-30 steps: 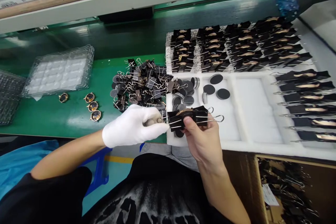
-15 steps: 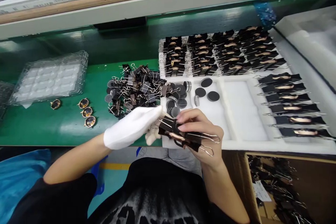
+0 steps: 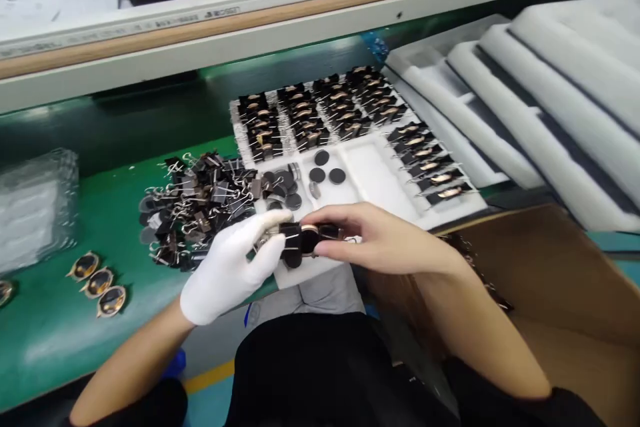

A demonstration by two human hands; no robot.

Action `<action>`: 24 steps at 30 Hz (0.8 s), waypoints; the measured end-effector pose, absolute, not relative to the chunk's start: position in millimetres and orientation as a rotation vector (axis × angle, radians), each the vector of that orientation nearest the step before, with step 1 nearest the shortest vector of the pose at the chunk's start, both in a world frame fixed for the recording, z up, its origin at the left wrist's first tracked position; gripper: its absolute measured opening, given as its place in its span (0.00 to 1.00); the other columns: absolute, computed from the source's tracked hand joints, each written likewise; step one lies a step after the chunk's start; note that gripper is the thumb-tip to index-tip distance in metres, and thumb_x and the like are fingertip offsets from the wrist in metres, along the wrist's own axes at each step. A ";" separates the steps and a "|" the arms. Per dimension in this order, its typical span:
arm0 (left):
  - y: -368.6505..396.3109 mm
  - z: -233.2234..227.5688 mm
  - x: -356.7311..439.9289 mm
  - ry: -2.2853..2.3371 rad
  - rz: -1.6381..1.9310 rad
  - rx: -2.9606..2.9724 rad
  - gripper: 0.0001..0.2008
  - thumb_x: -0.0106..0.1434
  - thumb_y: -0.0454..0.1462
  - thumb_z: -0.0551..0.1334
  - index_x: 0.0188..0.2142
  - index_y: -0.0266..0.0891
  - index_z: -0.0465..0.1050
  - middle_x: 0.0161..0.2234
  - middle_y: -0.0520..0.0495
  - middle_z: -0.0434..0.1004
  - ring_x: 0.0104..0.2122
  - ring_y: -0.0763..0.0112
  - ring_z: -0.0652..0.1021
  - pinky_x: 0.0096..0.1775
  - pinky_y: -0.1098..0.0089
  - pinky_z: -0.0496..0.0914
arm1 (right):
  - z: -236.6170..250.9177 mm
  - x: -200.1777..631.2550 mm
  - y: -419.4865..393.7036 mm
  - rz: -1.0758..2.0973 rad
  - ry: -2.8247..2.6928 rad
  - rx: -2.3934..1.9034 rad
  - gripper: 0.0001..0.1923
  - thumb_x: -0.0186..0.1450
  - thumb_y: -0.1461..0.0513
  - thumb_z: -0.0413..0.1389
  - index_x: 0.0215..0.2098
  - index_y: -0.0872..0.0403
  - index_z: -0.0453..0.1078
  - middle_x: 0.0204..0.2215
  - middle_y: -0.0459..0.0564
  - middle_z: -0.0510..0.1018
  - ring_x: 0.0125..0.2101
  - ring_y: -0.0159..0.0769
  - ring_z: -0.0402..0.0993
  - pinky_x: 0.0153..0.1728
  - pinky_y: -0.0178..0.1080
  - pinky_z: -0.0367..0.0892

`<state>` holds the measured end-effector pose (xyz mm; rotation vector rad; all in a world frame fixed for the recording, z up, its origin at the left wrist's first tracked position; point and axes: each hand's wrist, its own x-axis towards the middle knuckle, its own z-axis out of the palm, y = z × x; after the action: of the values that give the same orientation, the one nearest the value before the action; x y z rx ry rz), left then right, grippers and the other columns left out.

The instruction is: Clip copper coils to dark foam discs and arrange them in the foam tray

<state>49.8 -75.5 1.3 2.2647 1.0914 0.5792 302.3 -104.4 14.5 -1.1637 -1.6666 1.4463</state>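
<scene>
Both hands hold one small assembly in front of my body. It has a round gold-rimmed piece with a dark disc face (image 3: 309, 239), with a black binder clip (image 3: 291, 244) at its left side. My left hand (image 3: 225, 270), in a white glove, pinches that clip between thumb and fingers. Bare, my right hand (image 3: 387, 240) grips the round piece's right side, where another black clip (image 3: 329, 232) partly shows. Left of them lies a heap of binder clips (image 3: 200, 203). Loose dark discs (image 3: 337, 176) lie just beyond my hands.
A white foam tray (image 3: 373, 177) carries rows of clipped pieces (image 3: 305, 117). More foam trays (image 3: 505, 90) lean at the right, above an open cardboard box (image 3: 565, 273). Gold-rimmed round pieces (image 3: 98, 282) and clear plastic trays (image 3: 35, 213) are on the green table (image 3: 165, 320) at left.
My view has swung right. The assembly has been turned so its disc face shows, and my gloved left hand has changed from extended fingers to a pinch on the clip.
</scene>
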 end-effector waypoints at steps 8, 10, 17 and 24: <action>-81.1 -16.5 30.2 0.974 0.416 2.400 0.25 0.74 0.41 0.56 0.68 0.42 0.61 0.50 0.45 0.79 0.46 0.64 0.81 0.50 0.65 0.76 | 18.0 377.3 -132.1 0.927 -1.918 -1.441 0.10 0.67 0.59 0.63 0.46 0.47 0.82 0.41 0.49 0.85 0.41 0.42 0.82 0.44 0.45 0.77; -78.5 -22.5 19.5 1.047 0.467 2.379 0.22 0.74 0.41 0.56 0.65 0.43 0.64 0.50 0.46 0.79 0.44 0.65 0.81 0.49 0.66 0.76 | 19.6 420.9 -139.7 0.712 -1.854 -1.553 0.09 0.63 0.57 0.68 0.42 0.46 0.84 0.45 0.51 0.84 0.46 0.46 0.80 0.52 0.50 0.75; -68.1 -29.0 6.5 1.093 0.453 2.335 0.20 0.74 0.44 0.55 0.62 0.46 0.68 0.56 0.47 0.78 0.47 0.65 0.81 0.49 0.67 0.76 | 14.4 490.6 -140.5 0.294 -1.916 -1.692 0.10 0.64 0.50 0.65 0.39 0.44 0.83 0.45 0.55 0.78 0.48 0.51 0.76 0.53 0.58 0.69; -68.4 -24.6 7.1 1.144 0.527 2.356 0.19 0.74 0.45 0.55 0.60 0.45 0.71 0.52 0.46 0.81 0.49 0.62 0.82 0.53 0.65 0.76 | 10.8 450.5 -31.2 0.227 -2.200 -1.630 0.14 0.70 0.53 0.58 0.45 0.50 0.81 0.44 0.56 0.79 0.45 0.48 0.73 0.47 0.49 0.61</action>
<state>7.1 -68.4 -24.6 2.3558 1.1440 0.5274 450.5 -31.2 10.8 -1.6297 -2.1997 0.2268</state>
